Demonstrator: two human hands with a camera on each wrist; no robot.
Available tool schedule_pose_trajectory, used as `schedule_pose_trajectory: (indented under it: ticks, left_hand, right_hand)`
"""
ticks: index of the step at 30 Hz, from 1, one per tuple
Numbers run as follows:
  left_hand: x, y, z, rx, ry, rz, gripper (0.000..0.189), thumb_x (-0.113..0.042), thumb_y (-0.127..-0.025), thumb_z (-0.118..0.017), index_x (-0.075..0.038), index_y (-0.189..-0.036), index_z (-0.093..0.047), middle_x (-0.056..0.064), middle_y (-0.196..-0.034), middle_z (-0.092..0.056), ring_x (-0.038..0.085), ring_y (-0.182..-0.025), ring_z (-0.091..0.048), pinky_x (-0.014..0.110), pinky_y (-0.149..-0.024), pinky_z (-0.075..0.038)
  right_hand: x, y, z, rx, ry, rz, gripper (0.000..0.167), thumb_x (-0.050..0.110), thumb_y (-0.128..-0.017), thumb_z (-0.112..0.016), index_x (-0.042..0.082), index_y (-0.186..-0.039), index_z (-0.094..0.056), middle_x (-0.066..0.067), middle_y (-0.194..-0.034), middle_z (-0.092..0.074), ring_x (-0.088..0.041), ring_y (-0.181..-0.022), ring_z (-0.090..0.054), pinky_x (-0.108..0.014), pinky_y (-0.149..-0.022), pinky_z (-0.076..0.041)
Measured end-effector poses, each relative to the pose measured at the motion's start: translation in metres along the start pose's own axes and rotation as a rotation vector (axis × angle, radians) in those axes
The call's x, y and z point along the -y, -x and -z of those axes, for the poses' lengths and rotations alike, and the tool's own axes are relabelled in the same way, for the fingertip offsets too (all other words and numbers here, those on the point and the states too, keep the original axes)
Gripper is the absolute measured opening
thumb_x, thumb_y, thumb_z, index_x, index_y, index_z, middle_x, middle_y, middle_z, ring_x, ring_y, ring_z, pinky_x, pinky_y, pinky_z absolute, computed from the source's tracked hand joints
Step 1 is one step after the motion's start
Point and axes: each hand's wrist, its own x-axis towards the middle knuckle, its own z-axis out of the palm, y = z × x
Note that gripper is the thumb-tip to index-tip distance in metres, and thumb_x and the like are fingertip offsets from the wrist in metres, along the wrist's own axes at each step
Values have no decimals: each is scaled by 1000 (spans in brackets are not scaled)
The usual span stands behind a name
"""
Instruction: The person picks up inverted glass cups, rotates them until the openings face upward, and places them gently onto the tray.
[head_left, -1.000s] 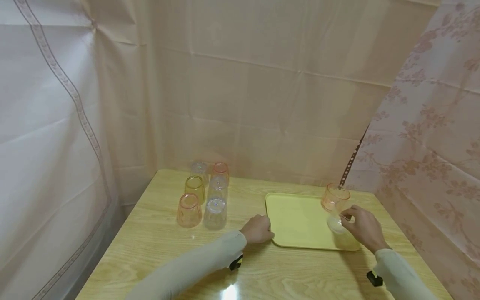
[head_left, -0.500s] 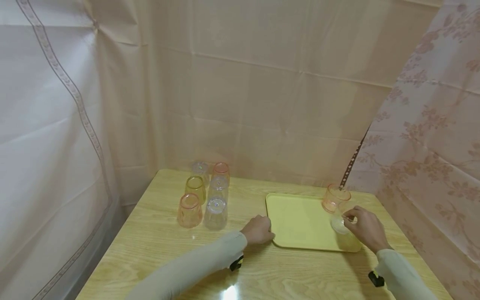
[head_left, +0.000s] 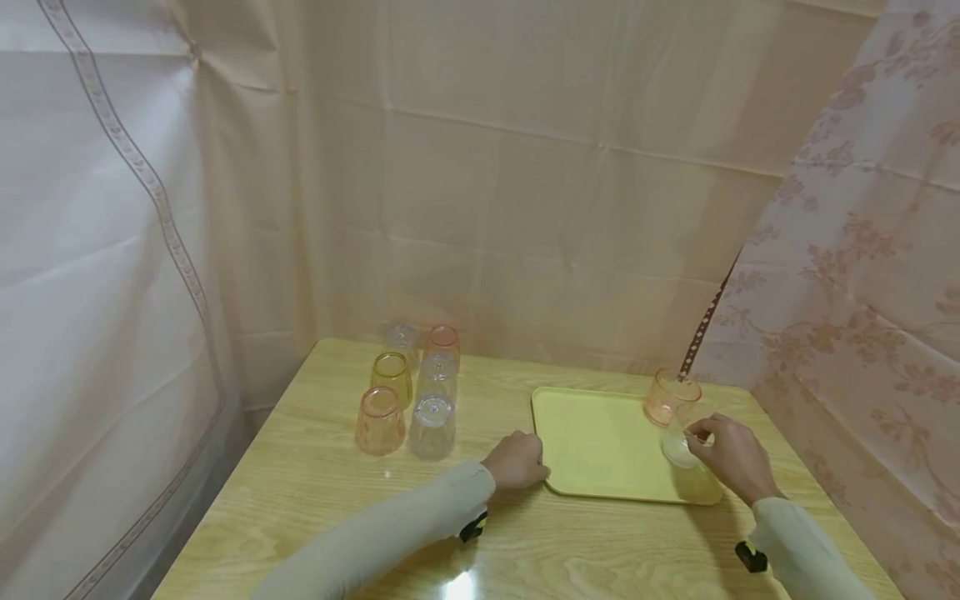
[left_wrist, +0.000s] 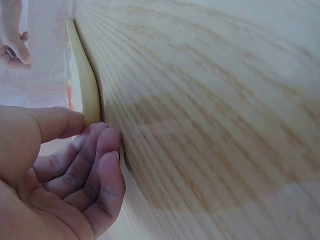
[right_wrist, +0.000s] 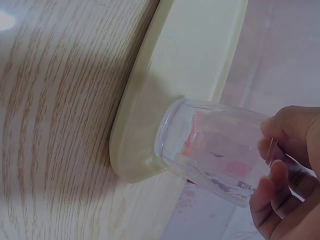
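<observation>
My right hand (head_left: pixel 733 454) pinches the rim of a clear plastic tumbler (right_wrist: pixel 215 145), which stands upright on the right part of a yellow tray (head_left: pixel 600 442). Thumb and fingertips meet at the rim in the right wrist view. Behind that tumbler, an orange tumbler (head_left: pixel 667 398) stands upright at the tray's back right corner. At the tray's left edge, my left hand (head_left: pixel 516 460) pinches the rim between thumb and curled fingers, as the left wrist view shows with the hand (left_wrist: pixel 65 170) close against the table.
To the left, upside-down tumblers stand in two rows: an orange one (head_left: pixel 379 423), a yellow one (head_left: pixel 392 382), another orange one (head_left: pixel 442 343) and several clear ones (head_left: pixel 432 429). The wooden table (head_left: pixel 570 550) meets hanging curtains (head_left: pixel 510 208) at the back and sides.
The right hand and the clear tumbler shifted slightly right between one second and half a second ago, and have stayed there since. The left hand keeps its hold on the tray.
</observation>
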Motion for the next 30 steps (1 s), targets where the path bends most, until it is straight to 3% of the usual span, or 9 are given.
schedule_pose_trajectory:
  ticks: [9,14,23,30]
  left_hand:
    - [1,0,-3,-5,-34,7,55,-15,-91,-71,-18,-48,-36,-11,-41,-23,3,-38,-20,20,-37,-18]
    - [2,-1,-3,1,-48,7,55,-15,-90,-71,-18,-47,-36,-11,-41,-23,3,-38,-20,20,-37,-19]
    - [2,0,-3,-12,-18,-8,57,-15,-93,-71,-17,-48,-36,-11,-41,-23,2,-38,-19,19,-37,-18]
    - [0,0,-2,-5,-22,-4,58,-16,-95,-71,-16,-48,-36,-10,-41,-23,3,-38,-19,20,-37,-19]
  right_hand:
    - [4,2,0,-42,-15,43,25,14,-92,-76,-1,-112,-74,-16,-99,-67,-15,-65,-52,-33,-54,-44]
    - [14,0,-1,-99,-14,97,24,12,-90,-78,0,-111,-75,-16,-98,-66,-18,-70,-56,-36,-58,-48]
    - [33,-3,-11,-76,-40,125,21,9,-89,-79,3,-108,-76,-10,-96,-67,-27,-76,-65,-39,-62,-52]
    - [48,-1,-20,-34,-66,154,21,8,-87,-81,5,-107,-76,-5,-95,-69,-14,-73,-57,-30,-60,-47]
